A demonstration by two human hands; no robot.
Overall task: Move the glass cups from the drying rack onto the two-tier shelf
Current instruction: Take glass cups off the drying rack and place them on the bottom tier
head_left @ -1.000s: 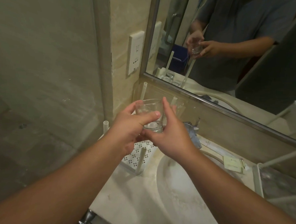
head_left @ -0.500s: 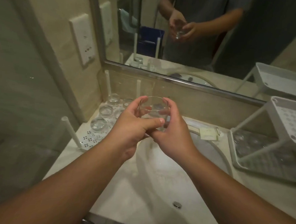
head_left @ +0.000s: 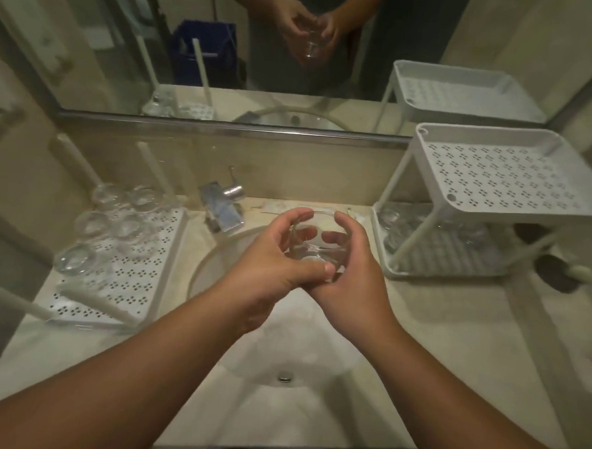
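A clear glass cup [head_left: 316, 241] is held upright over the sink basin, between both hands. My left hand [head_left: 268, 260] curls round its left side with the thumb across the front. My right hand [head_left: 348, 278] wraps round its right side. On the left counter lies the white perforated drying rack [head_left: 138, 271] with several glass cups [head_left: 116, 215] at its far end. On the right stands the white two-tier shelf [head_left: 496, 176]; its top tier is bare and several glasses [head_left: 395, 229] sit on the lower tier.
A chrome faucet [head_left: 223, 203] stands behind the white sink basin [head_left: 281, 343]. A mirror [head_left: 296, 52] runs along the back wall and reflects the person and the cup. White posts rise from the drying rack. A dark hole [head_left: 556, 272] lies right of the shelf.
The view has swung right and down, from the rack corner to the whole sink. Both hands have carried the cup from over the rack to above the basin, nearer the shelf.
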